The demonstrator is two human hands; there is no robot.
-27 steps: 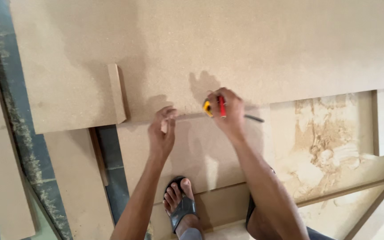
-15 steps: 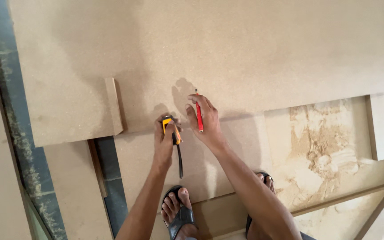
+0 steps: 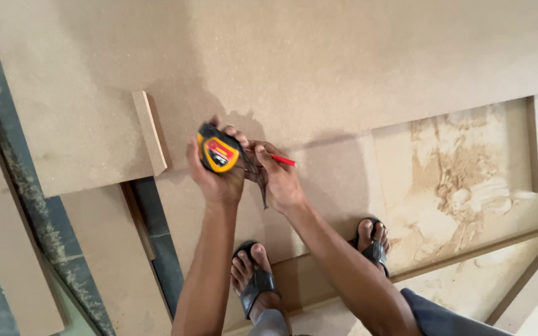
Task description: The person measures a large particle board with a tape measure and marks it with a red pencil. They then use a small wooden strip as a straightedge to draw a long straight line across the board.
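The left hand (image 3: pixel 216 177) gripped a yellow tape measure (image 3: pixel 218 148) above the near edge of the large fibreboard sheet (image 3: pixel 319 62). The right hand (image 3: pixel 281 180) pinched a red pencil (image 3: pixel 283 160) beside it. The measuring step seemed underway; marking would need the blade laid flat.

Left hand (image 3: pixel 216 177) with yellow-and-black tape measure (image 3: pixel 218 148) just left of right hand (image 3: pixel 279 180) with red pencil (image 3: pixel 283 160), over large fibreboard sheet (image 3: pixel 319 62); narrow fibreboard offcut (image 3: pixel 149 132) to their left; sandalled feet below.

Bare board (image 3: pixel 344 56) beyond upright offcut (image 3: pixel 149 132)
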